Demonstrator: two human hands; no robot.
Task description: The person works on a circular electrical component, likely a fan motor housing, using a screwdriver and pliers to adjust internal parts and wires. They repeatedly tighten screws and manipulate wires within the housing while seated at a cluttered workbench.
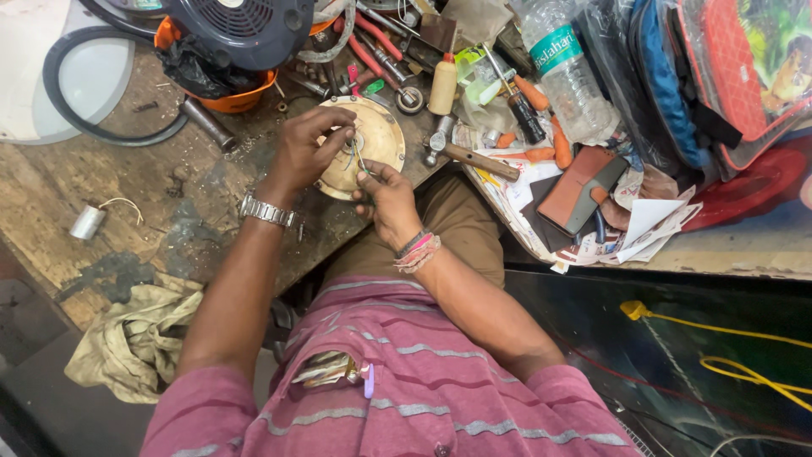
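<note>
A round cream-coloured motor housing lies on the worn wooden bench near its front edge. Thin wires come out of its middle. My left hand, with a metal watch on the wrist, pinches those wires from the left. My right hand, with thread bands on the wrist, grips the housing's near rim and holds a thin tool or wire end that points up toward the wires. Both hands touch the housing.
A hammer, screwdrivers, a small squeeze bottle and a plastic water bottle crowd the right. A dark fan grille over an orange bowl sits at the back. A small capacitor and a rag lie left.
</note>
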